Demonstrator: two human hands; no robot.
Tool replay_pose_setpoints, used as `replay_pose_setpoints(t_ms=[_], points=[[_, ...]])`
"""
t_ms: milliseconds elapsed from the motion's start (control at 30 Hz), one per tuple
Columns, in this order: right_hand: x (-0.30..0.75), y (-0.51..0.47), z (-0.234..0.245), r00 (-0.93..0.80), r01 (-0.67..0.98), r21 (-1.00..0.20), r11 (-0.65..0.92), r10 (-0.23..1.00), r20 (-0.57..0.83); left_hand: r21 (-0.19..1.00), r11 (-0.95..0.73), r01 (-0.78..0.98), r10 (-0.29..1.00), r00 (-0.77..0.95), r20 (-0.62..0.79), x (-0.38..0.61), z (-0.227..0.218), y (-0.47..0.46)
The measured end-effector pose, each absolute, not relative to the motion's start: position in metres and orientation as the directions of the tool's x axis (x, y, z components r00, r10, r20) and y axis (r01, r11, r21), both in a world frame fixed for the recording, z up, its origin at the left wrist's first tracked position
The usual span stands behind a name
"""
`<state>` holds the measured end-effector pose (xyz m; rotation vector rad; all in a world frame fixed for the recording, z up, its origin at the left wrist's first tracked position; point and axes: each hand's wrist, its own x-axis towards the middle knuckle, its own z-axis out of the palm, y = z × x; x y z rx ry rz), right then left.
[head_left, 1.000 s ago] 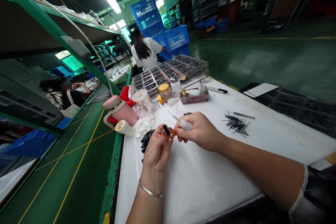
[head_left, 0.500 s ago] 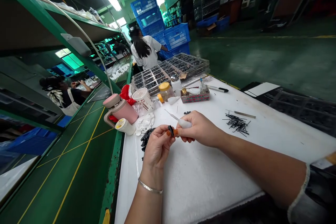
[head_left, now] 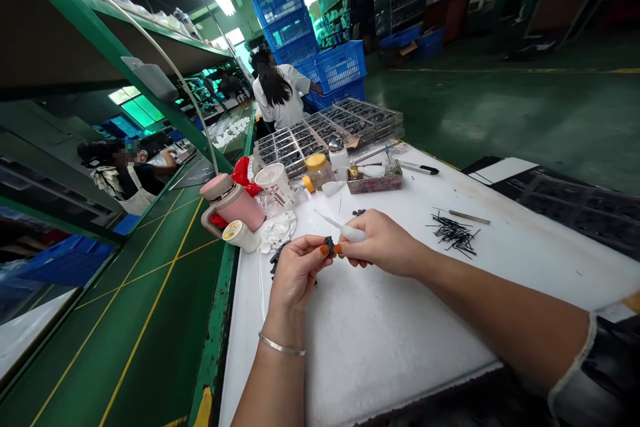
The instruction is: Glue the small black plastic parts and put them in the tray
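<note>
A small black part [head_left: 329, 246] is pinched between the thumb and fingers of my left hand [head_left: 299, 268], above the white worktop. My right hand [head_left: 383, 243] is closed around a small white squeeze bottle with a thin nozzle [head_left: 352, 233], its tip pointing up and left, away from the part. The right thumb and fingertips meet the black part's right side. Partly hidden behind my left hand lie more black pieces [head_left: 275, 258]. Just beyond my right hand is a little group of tiny black pieces [head_left: 359, 212].
Thin black strips [head_left: 455, 233] lie in a pile at right beside a slim metal tool [head_left: 469, 217]. A pink flask [head_left: 237, 203], paper cup [head_left: 275, 183], yellow-lidded jar [head_left: 319, 170] and small box [head_left: 375, 181] stand ahead, before a compartment tray [head_left: 320, 133]. A green belt [head_left: 150, 293] runs left; two people sit beyond.
The black part has turned a little in my fingers, and my left hand has shifted slightly. The white bottle stays in my right hand. The whole view has moved slightly.
</note>
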<state>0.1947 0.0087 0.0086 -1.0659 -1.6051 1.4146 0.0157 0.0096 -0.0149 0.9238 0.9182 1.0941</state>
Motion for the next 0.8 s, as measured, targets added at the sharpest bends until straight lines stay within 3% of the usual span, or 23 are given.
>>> replay_pose_setpoints(t_ms=[133, 233, 533, 800], points=[[0.198, 0.014, 0.004, -0.526, -0.067, -0.988, -0.138, 0.846, -0.083, 0.933, 0.228, -0.278, 0.955, 0.253, -0.158, 0.016, -0.015, 0.009], [0.198, 0.018, 0.001, -0.515, -0.114, -0.979, -0.169, 0.853, -0.087, 0.933, 0.213, -0.289, 0.958, 0.251, -0.141, 0.017, -0.016, 0.009], [0.191, 0.012, 0.001, -0.355, -0.039, -0.982, 0.187, 0.916, 0.188, 0.905, 0.252, -0.342, 0.948, 0.277, -0.159, 0.015, -0.014, 0.008], [0.207, 0.024, 0.004, -0.199, -0.037, -0.97, 0.24, 0.949, 0.243, 0.953, 0.145, -0.264, 0.981, 0.161, -0.105, 0.016, -0.013, 0.007]])
